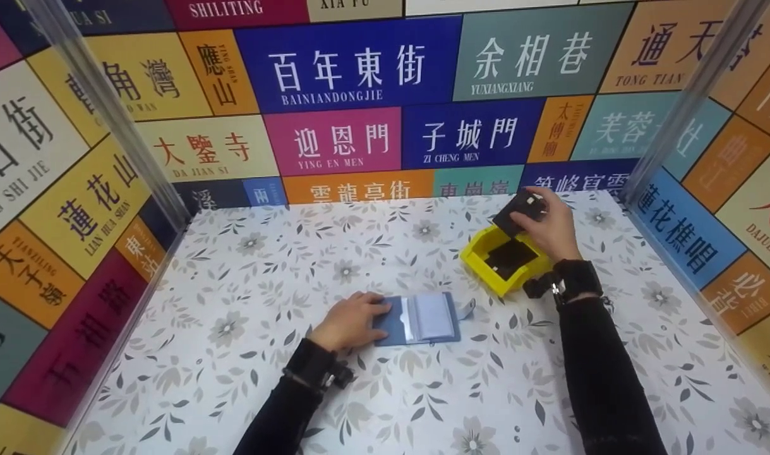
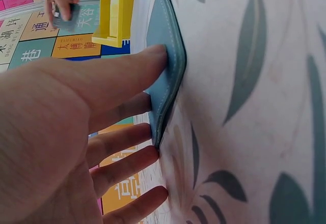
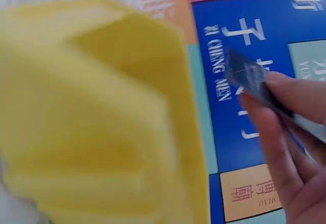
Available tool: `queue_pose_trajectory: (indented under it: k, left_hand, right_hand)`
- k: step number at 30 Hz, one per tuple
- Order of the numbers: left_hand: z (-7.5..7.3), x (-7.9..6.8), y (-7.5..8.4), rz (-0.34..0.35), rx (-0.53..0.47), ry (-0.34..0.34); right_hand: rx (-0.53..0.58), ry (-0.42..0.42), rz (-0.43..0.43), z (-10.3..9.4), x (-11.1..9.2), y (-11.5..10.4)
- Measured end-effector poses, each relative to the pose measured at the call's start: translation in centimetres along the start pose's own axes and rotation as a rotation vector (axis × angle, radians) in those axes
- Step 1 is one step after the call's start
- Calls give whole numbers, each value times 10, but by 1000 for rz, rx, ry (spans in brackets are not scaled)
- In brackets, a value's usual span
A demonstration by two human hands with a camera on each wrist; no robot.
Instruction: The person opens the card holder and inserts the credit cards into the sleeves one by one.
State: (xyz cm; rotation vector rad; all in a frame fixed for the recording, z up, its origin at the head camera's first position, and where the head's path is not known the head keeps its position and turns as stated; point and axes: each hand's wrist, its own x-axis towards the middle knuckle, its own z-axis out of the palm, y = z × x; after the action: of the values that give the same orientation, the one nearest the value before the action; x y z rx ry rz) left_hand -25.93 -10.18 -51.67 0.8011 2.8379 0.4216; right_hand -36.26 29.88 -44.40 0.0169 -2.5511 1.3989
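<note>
A blue card holder (image 1: 392, 321) lies open on the table, with clear-looking sleeves (image 1: 432, 316) showing on its right half. My left hand (image 1: 352, 321) rests at its left cover; in the left wrist view the thumb presses on the blue cover (image 2: 165, 81) and the other fingers stay fairly straight along its edge. My right hand (image 1: 554, 224) pinches a thin dark card (image 1: 519, 212) with a small white mark, between thumb and fingers. The held card (image 3: 249, 74) is above and just beyond a yellow bin (image 1: 476, 253). Inside the bin lies another dark flat piece (image 1: 511, 258).
A white table (image 1: 264, 392) with a leaf and flower print lies under everything. Panels with coloured street-name signs (image 1: 347, 63) stand at the back and both sides. The holder's strap (image 1: 467, 309) sticks out to its right.
</note>
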Motion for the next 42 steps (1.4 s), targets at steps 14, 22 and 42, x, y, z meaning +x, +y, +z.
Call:
queue_pose_trajectory:
  k: [14, 22, 42]
  left_hand:
    - [1, 0, 0, 2, -17, 16]
    - [2, 1, -1, 4, -9, 14]
    - [2, -1, -2, 27, -16, 32]
  right_hand:
    - [497, 268, 153, 9, -29, -15]
    - [341, 235, 58, 21, -46, -15]
    - [299, 152, 0, 35, -47, 2]
